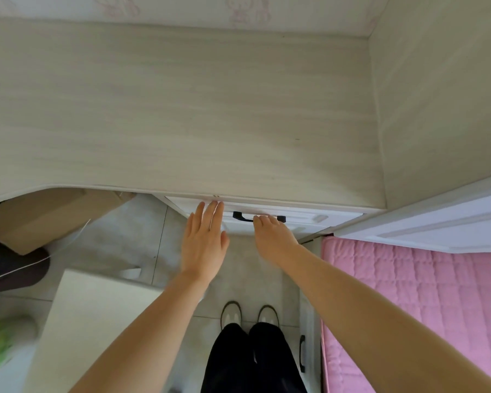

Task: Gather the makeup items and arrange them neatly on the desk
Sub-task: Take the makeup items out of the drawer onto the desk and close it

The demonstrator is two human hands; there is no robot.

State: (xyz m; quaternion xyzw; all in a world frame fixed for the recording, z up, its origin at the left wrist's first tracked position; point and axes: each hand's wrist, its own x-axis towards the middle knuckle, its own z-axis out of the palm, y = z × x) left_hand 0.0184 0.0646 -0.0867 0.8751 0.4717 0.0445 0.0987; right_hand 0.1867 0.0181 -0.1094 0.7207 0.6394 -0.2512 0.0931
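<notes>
The pale wood-grain desk (182, 109) fills the upper view, and no makeup items show on it. Under its front edge sits a white drawer front (301, 218) with a black handle (243, 217). My left hand (204, 239) has straight fingers, whose tips reach the drawer's top left just under the desk edge. My right hand (272, 234) reaches the right part of the handle with its fingers bent over it; whether they grip it is hidden. The drawer looks closed or nearly so.
A pink quilted mattress (408, 302) lies at the right, beside a white panel (425, 225). A cardboard box (46, 217) sits under the desk at the left. A white stool or board (91, 321) stands left of my legs. My feet (250, 316) stand on grey tiles.
</notes>
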